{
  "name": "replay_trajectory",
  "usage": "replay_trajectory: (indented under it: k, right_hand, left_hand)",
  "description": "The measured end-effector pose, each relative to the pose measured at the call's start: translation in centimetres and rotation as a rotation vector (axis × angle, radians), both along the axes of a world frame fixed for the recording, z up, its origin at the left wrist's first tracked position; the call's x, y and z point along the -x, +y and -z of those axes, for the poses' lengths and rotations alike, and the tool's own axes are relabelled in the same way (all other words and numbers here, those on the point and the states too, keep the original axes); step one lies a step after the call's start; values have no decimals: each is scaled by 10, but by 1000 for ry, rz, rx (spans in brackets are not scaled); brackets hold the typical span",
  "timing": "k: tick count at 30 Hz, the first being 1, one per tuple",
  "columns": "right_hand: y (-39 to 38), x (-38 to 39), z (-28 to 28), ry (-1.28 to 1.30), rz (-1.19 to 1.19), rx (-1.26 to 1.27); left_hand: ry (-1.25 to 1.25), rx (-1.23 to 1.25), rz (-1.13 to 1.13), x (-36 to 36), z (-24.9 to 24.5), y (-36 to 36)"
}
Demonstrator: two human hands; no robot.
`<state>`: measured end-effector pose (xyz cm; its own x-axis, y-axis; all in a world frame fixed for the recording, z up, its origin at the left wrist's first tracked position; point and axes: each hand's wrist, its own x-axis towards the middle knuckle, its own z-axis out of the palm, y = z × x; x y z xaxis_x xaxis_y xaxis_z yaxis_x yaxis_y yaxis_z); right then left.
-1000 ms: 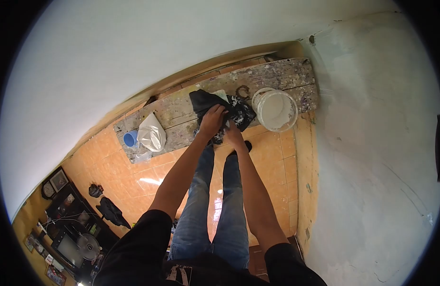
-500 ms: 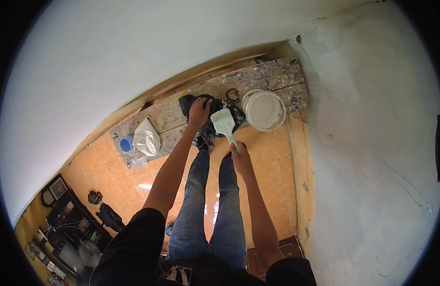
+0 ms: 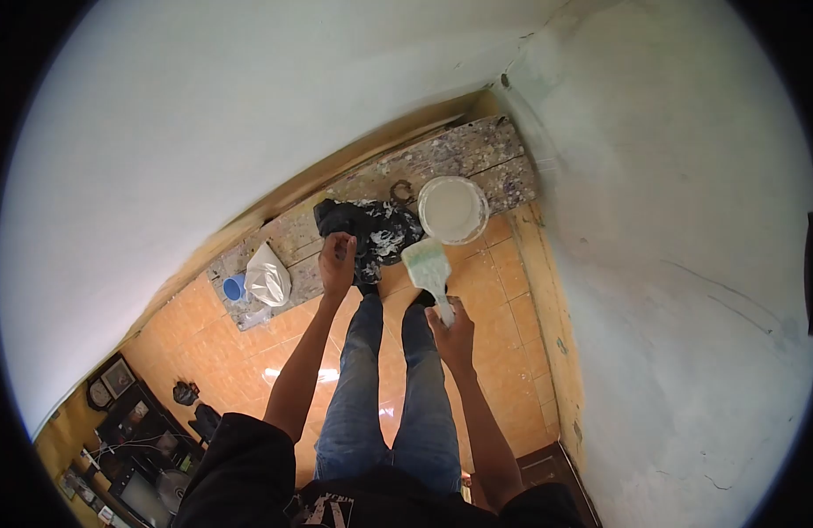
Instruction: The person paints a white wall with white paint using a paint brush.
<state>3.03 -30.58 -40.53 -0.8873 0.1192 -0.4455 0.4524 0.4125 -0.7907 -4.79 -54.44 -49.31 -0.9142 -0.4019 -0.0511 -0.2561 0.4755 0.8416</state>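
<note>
My right hand (image 3: pixel 454 339) grips the handle of a wide paintbrush (image 3: pixel 427 263), its whitish, paint-coated head pointing up and away from me. The brush is held in front of the bucket (image 3: pixel 453 209), a white tub with pale paint inside. My left hand (image 3: pixel 337 266) is nearest a crumpled black plastic sheet (image 3: pixel 358 227) smeared with white paint. Its fingers are loosely curled and a little apart, with nothing visible in them. Both the sheet and the bucket rest on a paint-spattered wooden plank (image 3: pixel 477 145).
At the plank's left end stand a blue cup (image 3: pixel 234 287) and a silvery-white bag (image 3: pixel 267 280). A bare wall (image 3: pixel 653 264) rises on the right, another (image 3: pixel 248 106) ahead. Below is an orange tiled floor (image 3: pixel 274 361). A cabinet (image 3: pixel 142 440) with a fan is at lower left.
My left hand has come off the black sheet and drawn back toward me. The brush has been pulled back and lowered in view. The camera view has shifted slightly.
</note>
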Motion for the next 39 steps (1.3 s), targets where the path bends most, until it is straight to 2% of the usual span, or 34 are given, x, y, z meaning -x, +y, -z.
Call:
replay_trajectory:
  k: [4, 7, 9, 11, 16, 17, 18, 21, 22, 25, 26, 29, 37, 39]
  right_hand:
    - [26, 19, -12, 30, 9, -35]
    - [46, 30, -13, 3, -68, -36]
    - [54, 34, -6, 8, -91, -13]
    - [58, 39, -2, 23, -105, 26]
    - [48, 42, 17, 104, -181, 45]
    - [43, 44, 20, 104, -199, 56]
    - [37, 46, 19, 103, -215, 64]
    - [9, 53, 22, 71, -247, 173]
    - [-1, 55, 24, 58, -289, 169]
    - [-34, 59, 36, 45, -399, 155]
    - [-46, 60, 42, 59, -427, 150]
    - [-78, 62, 49, 63, -524, 86]
    - [-155, 57, 45, -14, -685, 217]
    - [-174, 53, 45, -87, -737, 149]
  left_hand:
    - [40, -86, 141, 7, -11, 26]
    - [1, -250, 129, 14, -10, 57]
    - [22, -191, 183, 20, -3, 71]
    - [-99, -318, 112, 29, -14, 92]
    - [-202, -315, -13, 6, 2, 102]
    - [-229, -310, -26, -1, 6, 99]
    - [-196, -404, -79, -12, 8, 96]
    - [-153, -319, -145, -43, 11, 70]
    - [-263, -434, -202, -52, 9, 57]
    - [-167, -548, -268, -84, 25, 19]
    - [-94, -512, -277, -94, 43, 5]
    - [-210, -362, -362, -108, 26, -31]
    - [-114, -256, -680, -154, 43, -104]
    - [-75, -257, -748, -167, 54, -124]
